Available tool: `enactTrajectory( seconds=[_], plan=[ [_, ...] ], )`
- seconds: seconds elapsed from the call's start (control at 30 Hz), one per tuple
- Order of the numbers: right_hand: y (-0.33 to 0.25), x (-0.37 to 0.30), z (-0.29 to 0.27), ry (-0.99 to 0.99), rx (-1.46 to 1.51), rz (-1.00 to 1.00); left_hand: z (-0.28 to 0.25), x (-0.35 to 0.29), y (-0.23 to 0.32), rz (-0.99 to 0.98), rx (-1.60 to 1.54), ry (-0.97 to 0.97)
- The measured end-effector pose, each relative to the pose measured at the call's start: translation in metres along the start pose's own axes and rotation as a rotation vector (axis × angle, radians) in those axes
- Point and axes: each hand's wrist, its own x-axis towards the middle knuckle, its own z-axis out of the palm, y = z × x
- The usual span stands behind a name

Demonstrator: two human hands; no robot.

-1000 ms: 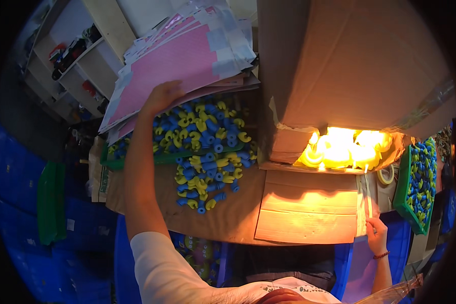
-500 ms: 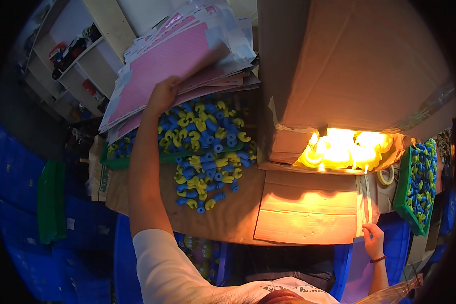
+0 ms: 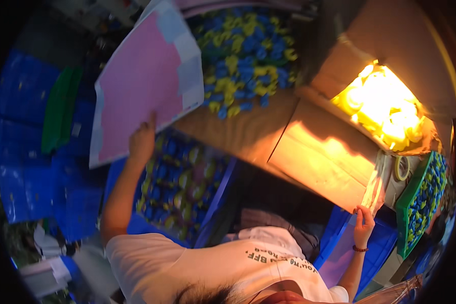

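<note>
My left hand [image 3: 143,139] grips the lower edge of a large pink printed sheet [image 3: 142,76] with a pale border, raised at the left over a blue crate [image 3: 215,202] of colourful pieces. At the table's front edge, my right hand [image 3: 362,228] has its fingers pinched at the lower end of some pale strips [image 3: 377,185]; what they hold is too small to make out. Blue and yellow plastic pieces [image 3: 245,66] lie heaped on the table [image 3: 238,126]. Brightly lit yellow pieces [image 3: 385,114] glow in the opening of a cardboard box [image 3: 415,45].
Flat cardboard [image 3: 324,147] lies before the box. On the right are a tape roll [image 3: 402,168] and a green tray [image 3: 404,218] full of small blue and yellow pieces. Stacked blue crates [image 3: 28,137] and another green tray [image 3: 61,111] stand at the left.
My left hand has drawn the pink sheet off the stack, toward me and left, over the crate. The view has turned. My right hand stays by the pale strips.
</note>
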Motion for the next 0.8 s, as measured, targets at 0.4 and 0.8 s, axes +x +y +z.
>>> enactTrajectory(
  seconds=[0.4,0.8],
  plan=[
    [-0.012,-0.004,0.0,-0.057,0.008,-0.099,0.267,-0.262,0.115,-0.185,-0.62,-0.574],
    [0.005,-0.054,-0.005,-0.031,0.015,0.002,0.24,-0.221,0.195,-0.402,-0.808,-0.595]
  ],
)
